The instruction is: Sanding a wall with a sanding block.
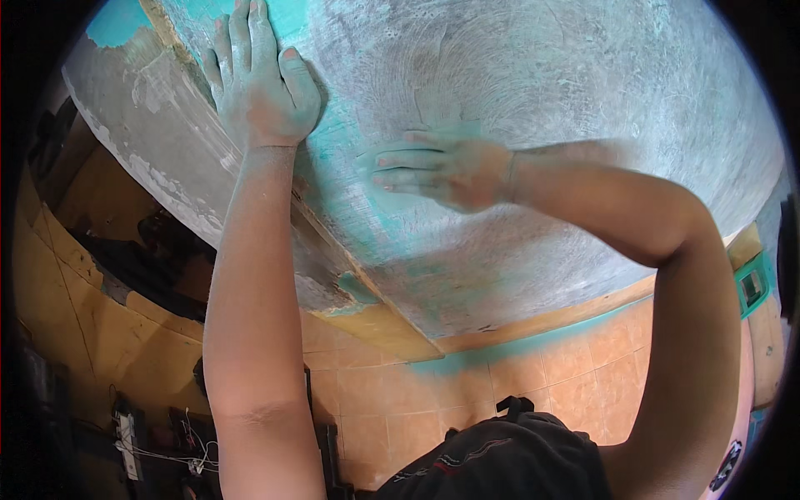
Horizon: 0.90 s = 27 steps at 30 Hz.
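My left hand (269,94) lies flat against a wall (531,69) with worn turquoise paint over grey plaster, its fingers slightly spread and coated in pale turquoise dust. To its right, my right hand (444,169) is laid sideways on the same wall, fingers pointing left, dusty and blurred. A faint turquoise, straight-edged patch shows by its upper edge; whether a thin sheet lies under the palm, I cannot tell. Circular scuff marks cover the plaster above this hand. A narrow raised edge (356,269) runs slantwise down the wall, passing behind my left forearm.
Orange floor tiles (400,394) meet the wall's foot, where turquoise dust (462,362) lies along the joint. At lower left are a white power strip (128,444) and tangled cables (197,462). A turquoise-framed object (752,285) stands at the right edge, beside my right arm.
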### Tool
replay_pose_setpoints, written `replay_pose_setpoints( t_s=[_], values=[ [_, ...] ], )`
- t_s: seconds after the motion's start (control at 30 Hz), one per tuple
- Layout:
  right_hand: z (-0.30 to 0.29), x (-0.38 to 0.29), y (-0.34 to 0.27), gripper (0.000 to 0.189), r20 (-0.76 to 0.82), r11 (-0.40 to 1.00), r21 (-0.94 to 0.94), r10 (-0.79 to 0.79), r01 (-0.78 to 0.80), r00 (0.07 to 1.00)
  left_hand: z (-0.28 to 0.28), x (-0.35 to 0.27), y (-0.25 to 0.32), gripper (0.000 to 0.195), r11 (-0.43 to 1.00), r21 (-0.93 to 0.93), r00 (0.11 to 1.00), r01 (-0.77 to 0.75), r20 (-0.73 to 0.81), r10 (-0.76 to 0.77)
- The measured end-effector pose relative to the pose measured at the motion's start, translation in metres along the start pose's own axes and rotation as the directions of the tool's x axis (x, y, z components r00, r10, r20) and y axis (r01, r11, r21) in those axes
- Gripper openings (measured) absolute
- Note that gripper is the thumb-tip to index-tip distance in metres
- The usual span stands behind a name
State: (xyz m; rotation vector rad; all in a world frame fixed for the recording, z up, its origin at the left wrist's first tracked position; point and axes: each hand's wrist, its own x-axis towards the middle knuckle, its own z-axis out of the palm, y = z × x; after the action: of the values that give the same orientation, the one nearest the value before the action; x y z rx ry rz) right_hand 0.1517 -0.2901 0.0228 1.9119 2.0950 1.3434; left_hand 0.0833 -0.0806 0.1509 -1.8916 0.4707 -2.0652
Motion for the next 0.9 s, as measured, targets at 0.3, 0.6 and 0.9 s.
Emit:
replay_pose_setpoints(
  t_s=[0.3,0.6,0.9],
  values=[
    [-0.051,0.033,0.032,0.062,-0.282,0.901,-0.141,0.362,-0.411,0.889,-0.002,0.003,0.003,0.056,0.999,0.032,1.000,-0.015,-0.006,0.015],
    [-0.040,-0.002,-0.008,0.070,-0.453,0.850,-0.058,0.445,-0.523,0.773,-0.003,0.004,0.002,0.054,1.000,0.012,1.000,0.001,-0.028,-0.001],
    [-0.049,-0.047,-0.030,0.075,-0.488,0.682,0.239,0.700,-0.691,0.522,-0.004,0.005,0.001,0.054,1.000,0.015,0.999,-0.019,-0.026,0.019]
  ],
)
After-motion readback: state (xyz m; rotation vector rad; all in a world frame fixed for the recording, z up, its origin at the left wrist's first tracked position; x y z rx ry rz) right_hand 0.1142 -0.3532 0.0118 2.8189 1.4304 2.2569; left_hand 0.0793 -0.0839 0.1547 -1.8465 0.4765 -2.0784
